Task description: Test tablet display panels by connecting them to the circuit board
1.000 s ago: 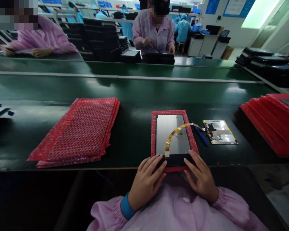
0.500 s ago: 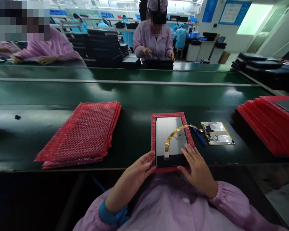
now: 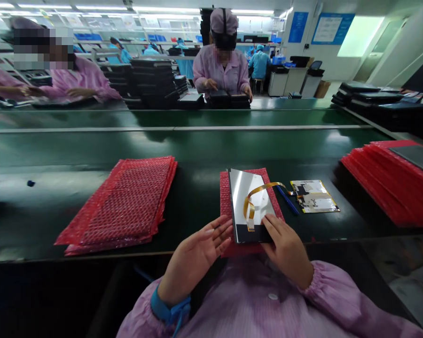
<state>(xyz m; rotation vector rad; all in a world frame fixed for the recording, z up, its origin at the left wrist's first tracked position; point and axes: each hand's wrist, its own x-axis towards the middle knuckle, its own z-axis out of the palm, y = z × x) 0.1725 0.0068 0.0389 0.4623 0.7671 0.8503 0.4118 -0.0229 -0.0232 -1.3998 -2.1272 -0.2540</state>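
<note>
While right hand (image 3: 285,246) is gripping near edge of panel (image 3: 248,204), panel is tilting up off red bubble sheet (image 3: 225,197), flat moments ago; left hand (image 3: 197,251) hovering open-fingered beside, seemingly not touching. Ribbon cable (image 3: 264,188) trailing to circuit board (image 3: 313,195).

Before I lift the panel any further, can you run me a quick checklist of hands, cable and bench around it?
1. Right hand on the panel near its bottom right corner: ok.
2. Left hand supporting the panel: not ok, palm open beside its left edge, contact cannot tell.
3. Panel flat on the red bag: not ok, it sits tilted.
4. Flex cable free: not ok, it runs from the panel to the circuit board, looped.
5. Blue pen off the cable: cannot tell, it lies right by it.
6. Bag stack out of the way on the left: ok.
</note>
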